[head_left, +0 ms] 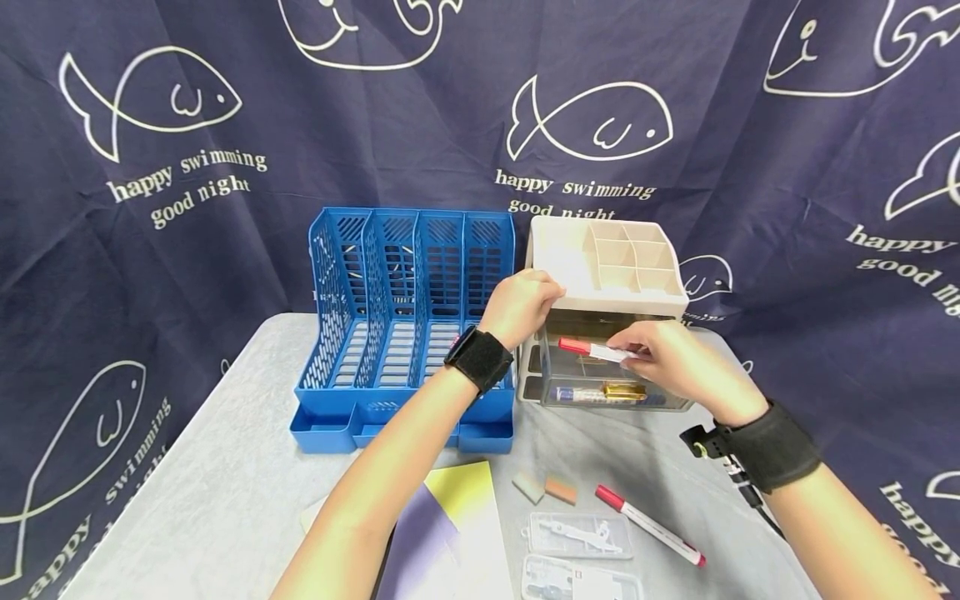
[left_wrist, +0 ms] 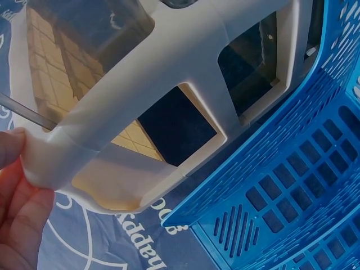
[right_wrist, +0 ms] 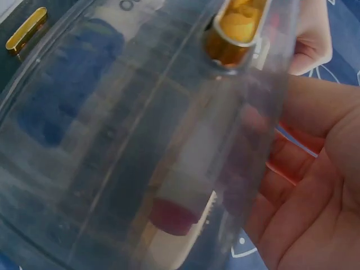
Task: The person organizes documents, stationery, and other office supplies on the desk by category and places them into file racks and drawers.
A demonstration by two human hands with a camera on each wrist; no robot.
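At the front left corner of the white desk organizer [head_left: 558, 258], my left hand [head_left: 520, 307] grips the top edge. The left wrist view shows its thumb and fingers [left_wrist: 28, 214] pinching that corner. My right hand [head_left: 667, 358] holds a red-capped whiteboard marker [head_left: 588, 348] above the pulled-out clear drawer [head_left: 551, 375], cap pointing left. Through the drawer's clear front [right_wrist: 112, 174], the right wrist view shows the marker's red end, blurred. The drawer has a gold handle [head_left: 624, 390]; a blue-and-white item [head_left: 573, 394] lies inside.
Left of the organizer stands a blue file rack [head_left: 405, 400]. Nearer on the table lie another red marker [head_left: 652, 527], two small erasers [head_left: 561, 490], two clear cases [head_left: 581, 535] and purple-and-yellow sheets or booklets [head_left: 468, 517]. A dark fish-print cloth [head_left: 420, 125] hangs behind.
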